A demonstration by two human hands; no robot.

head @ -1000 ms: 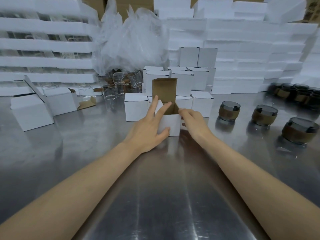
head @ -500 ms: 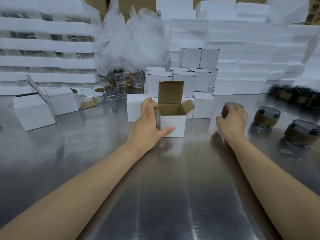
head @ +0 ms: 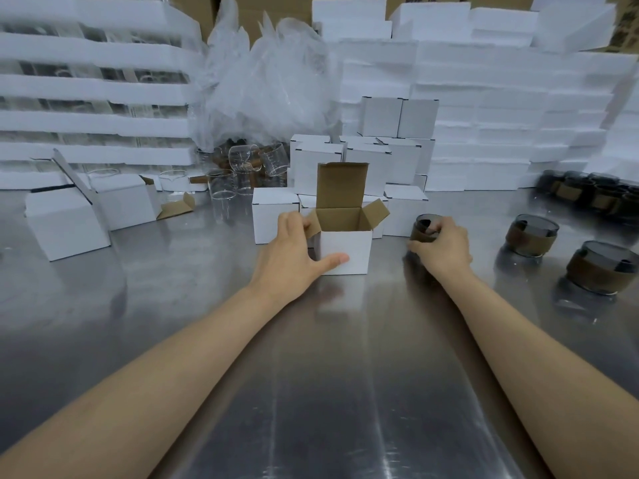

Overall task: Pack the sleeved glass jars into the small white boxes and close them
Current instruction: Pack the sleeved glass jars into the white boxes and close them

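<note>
Steel tabletop [head: 328, 375]: my left hand [head: 294, 257] grips the open white box [head: 345, 252] while my right hand [head: 446, 248] clasps a sleeved jar [head: 422, 229] just beside it, best lifted clear of the side flap [head: 375, 212] and lowered in upright.

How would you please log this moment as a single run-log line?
stage: jar pickup | left hand: holds open box | right hand: grips sleeved jar | jar: beside box, not inside | flaps: open
</note>
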